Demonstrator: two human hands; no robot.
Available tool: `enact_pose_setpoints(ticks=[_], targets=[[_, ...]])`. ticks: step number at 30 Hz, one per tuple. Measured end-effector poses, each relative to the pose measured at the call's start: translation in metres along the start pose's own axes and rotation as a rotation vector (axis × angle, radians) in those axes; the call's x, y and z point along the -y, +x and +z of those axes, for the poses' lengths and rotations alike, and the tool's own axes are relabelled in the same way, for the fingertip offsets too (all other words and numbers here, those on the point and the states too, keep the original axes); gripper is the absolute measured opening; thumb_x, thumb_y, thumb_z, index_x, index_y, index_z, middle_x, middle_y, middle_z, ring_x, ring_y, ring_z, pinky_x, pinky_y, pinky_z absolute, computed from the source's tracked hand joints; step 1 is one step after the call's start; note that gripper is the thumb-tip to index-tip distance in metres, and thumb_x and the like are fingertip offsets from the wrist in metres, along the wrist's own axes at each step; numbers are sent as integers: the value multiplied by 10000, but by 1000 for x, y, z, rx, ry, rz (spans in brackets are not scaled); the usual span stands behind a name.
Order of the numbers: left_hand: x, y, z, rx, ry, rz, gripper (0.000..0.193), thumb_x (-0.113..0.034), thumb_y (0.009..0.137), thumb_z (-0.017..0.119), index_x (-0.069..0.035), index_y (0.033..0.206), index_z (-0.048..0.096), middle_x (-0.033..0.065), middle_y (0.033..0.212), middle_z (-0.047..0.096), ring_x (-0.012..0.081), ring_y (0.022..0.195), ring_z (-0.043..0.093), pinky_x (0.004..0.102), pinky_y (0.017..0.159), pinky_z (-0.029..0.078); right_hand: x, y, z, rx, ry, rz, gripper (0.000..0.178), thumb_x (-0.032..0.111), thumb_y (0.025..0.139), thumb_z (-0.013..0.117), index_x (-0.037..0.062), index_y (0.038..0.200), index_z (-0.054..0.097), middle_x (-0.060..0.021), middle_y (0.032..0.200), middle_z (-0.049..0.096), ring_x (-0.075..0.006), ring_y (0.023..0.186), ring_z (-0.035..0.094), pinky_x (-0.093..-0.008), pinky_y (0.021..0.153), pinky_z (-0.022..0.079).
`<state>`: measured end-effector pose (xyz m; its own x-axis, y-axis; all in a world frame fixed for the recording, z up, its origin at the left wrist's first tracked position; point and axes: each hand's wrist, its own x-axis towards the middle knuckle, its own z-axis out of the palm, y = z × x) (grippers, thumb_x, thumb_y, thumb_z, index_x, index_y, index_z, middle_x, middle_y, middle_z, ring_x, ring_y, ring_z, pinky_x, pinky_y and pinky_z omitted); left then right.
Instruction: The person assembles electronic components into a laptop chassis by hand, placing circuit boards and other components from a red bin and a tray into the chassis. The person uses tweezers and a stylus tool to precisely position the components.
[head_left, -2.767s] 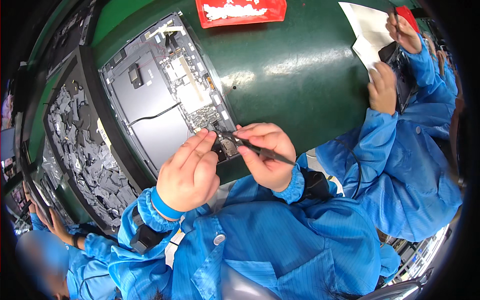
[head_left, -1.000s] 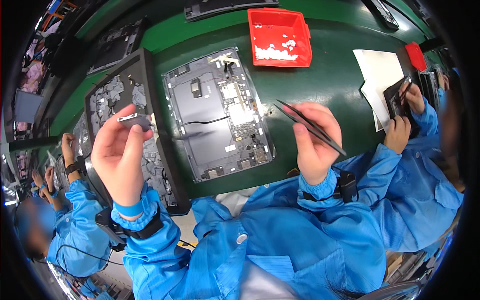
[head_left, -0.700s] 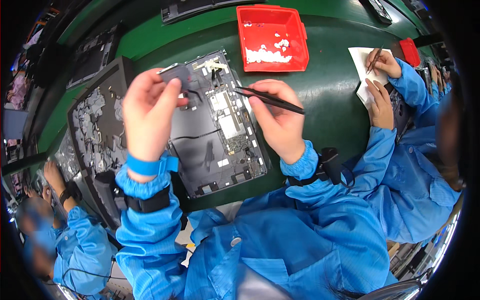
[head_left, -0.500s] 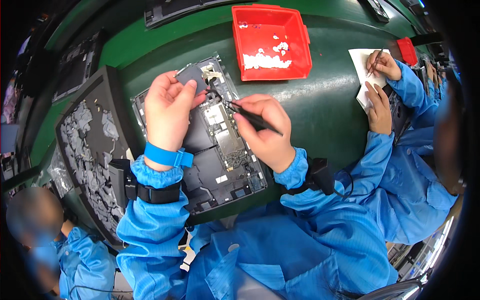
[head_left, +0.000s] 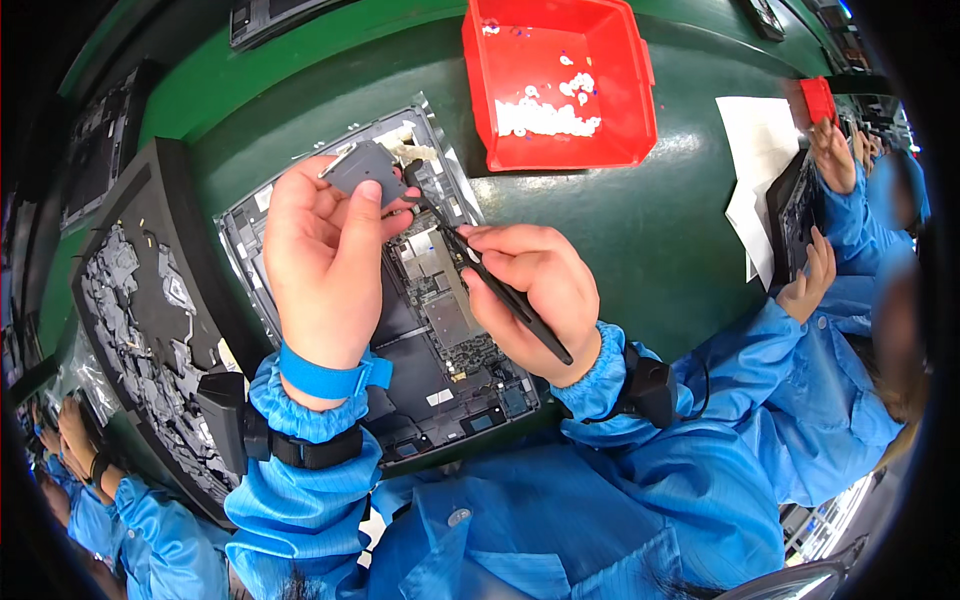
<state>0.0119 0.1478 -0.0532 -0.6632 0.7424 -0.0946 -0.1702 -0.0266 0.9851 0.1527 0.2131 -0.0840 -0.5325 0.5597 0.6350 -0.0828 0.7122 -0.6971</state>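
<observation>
An opened tablet-like device (head_left: 408, 335) with a bare circuit board (head_left: 440, 300) lies on the green bench in front of me. Over its far part, my left hand (head_left: 328, 255) pinches a flat grey plate (head_left: 365, 170) between thumb and fingers. A blue strap circles that wrist. Black tweezers (head_left: 515, 305) are gripped in my right hand (head_left: 540, 285), their tips pointing up and left toward the plate's lower right corner. Whether the tips touch the plate or a dark cable beside it, I cannot tell.
Beyond the device stands a red bin (head_left: 560, 90) holding small white pieces. A black foam tray (head_left: 150, 290) with many grey parts lies at left. On the right, a co-worker's hands (head_left: 808, 278) hold a dark device (head_left: 790, 215) beside white paper (head_left: 755, 180).
My right hand and the tweezers have shifted slightly down, while the plate stays in my left hand. The co-worker at right has put away the tool and now holds a dark panel.
</observation>
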Motion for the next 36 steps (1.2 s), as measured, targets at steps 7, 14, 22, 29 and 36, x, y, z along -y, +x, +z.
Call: enact_pose_setpoints(ticks=[7, 14, 22, 29, 36], targets=[[-5, -2, -2, -16, 0, 44, 184, -17, 895, 451, 10, 1076, 435, 156, 991, 585, 233, 867, 617, 308, 733, 532, 14, 1, 0, -263, 689, 633, 175, -98, 773, 571, -56, 906, 465, -186, 968, 548, -210, 874, 595, -290, 756, 501], [-2, -2, 0, 8, -38, 54, 178, -10, 893, 448, 15, 1069, 440, 154, 984, 585, 235, 863, 618, 305, 740, 530, 7, 2, -3, -270, 772, 691, 146, -89, 799, 552, -71, 917, 467, -187, 963, 564, -224, 897, 600, -296, 786, 508], [-4, -3, 0, 7, -26, 64, 167, -9, 892, 450, 23, 1056, 448, 153, 985, 585, 233, 862, 618, 304, 746, 528, 10, 7, -6, -311, 826, 809, 140, -83, 800, 557, -71, 913, 476, -188, 933, 586, -223, 890, 603, -312, 783, 508], [-4, -3, 1, 15, -23, 65, 176, -17, 891, 459, 26, 1061, 451, 151, 987, 586, 232, 871, 616, 305, 755, 526, 8, 5, -2, -301, 835, 746, 136, -86, 796, 559, -65, 903, 477, -184, 919, 598, -200, 867, 606, -293, 758, 511], [-1, -2, 2, 15, 0, 63, 174, -12, 887, 468, 20, 1058, 450, 151, 988, 588, 230, 875, 614, 303, 756, 525, 8, 2, 1, -300, 792, 723, 135, -96, 799, 548, -49, 883, 454, -187, 895, 611, -186, 852, 608, -269, 725, 513]])
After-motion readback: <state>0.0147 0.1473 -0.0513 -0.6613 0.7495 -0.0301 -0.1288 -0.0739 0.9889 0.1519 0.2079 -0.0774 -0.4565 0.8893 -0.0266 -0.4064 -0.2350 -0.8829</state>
